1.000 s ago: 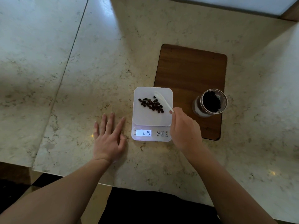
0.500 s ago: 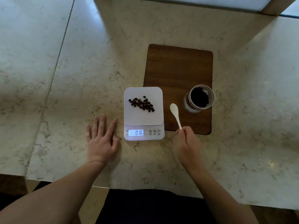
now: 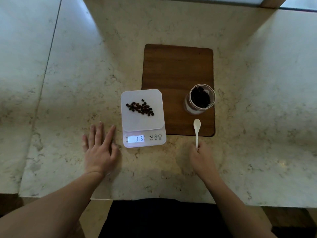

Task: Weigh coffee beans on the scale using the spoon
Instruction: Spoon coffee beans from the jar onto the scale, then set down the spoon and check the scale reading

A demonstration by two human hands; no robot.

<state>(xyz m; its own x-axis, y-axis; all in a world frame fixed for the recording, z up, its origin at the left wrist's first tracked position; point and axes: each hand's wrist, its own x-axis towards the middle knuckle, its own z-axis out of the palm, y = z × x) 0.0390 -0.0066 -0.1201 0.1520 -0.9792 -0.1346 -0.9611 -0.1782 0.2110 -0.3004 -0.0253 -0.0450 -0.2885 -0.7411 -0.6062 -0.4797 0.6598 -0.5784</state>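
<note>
Pale marble table (image 3: 68,83) fills our view, lit from above and veined in grey. At its middle sits our white square digital scale (image 3: 143,117), and on its platform lies a loose heap of dark roasted coffee beans (image 3: 140,108), spread in a slanting band and touching nothing else. The lit display (image 3: 136,138) at the scale's near edge reads 0.16.

A second ago our spoon's bowl was over those beans and the display showed 0.19; now the slim white plastic spoon (image 3: 197,130) is well off to the right, its bowl over the near edge of the dark wooden board (image 3: 178,71), just in front of the clear glass jar of beans (image 3: 199,99) that stands on the board's right side. The bowl looks empty. We judge that the drop to 0.16 came from lifting the spoon's pressure off the platform, so this figure is the beans alone.

Our right hand (image 3: 201,157) pinches the spoon's handle end between closed fingers. Our left hand (image 3: 100,148) lies flat and spread on the table, just beside the scale's left edge, gripping nothing, as it did before.

With the reading settled, we either accept it or go to the jar for another scoop.
</note>
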